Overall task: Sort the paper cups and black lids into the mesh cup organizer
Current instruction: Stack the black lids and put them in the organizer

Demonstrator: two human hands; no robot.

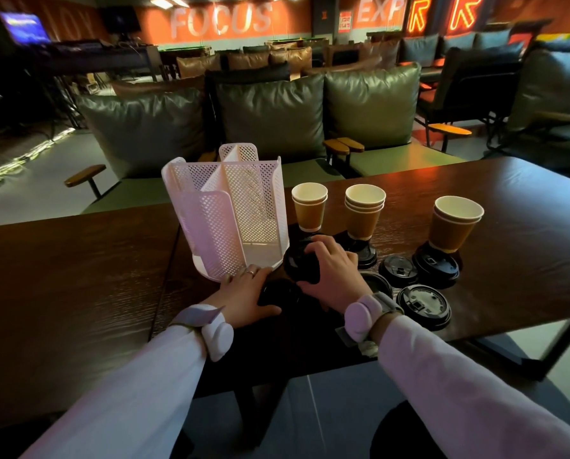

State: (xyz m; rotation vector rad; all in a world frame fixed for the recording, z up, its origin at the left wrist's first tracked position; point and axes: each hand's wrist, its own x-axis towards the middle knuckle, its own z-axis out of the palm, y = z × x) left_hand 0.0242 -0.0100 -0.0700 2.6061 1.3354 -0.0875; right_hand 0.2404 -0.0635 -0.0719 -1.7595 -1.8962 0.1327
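The white mesh cup organizer (230,210) stands on the dark wooden table (78,276), its compartments showing no cups or lids. My right hand (330,270) grips a stack of black lids (298,263) just right of the organizer's base. My left hand (247,293) rests at the organizer's front edge, fingers on another black lid (277,293). Three stacks of brown paper cups stand behind: a left stack (309,207), a middle stack (364,210) and a right stack (454,223), the latter two on lids. More loose lids (422,306) lie to the right.
Green leather sofa cushions (270,114) sit behind the table. The table's near edge runs below my wrists, and a seam (169,256) divides two tabletops left of the organizer. Chairs and other tables fill the room behind.
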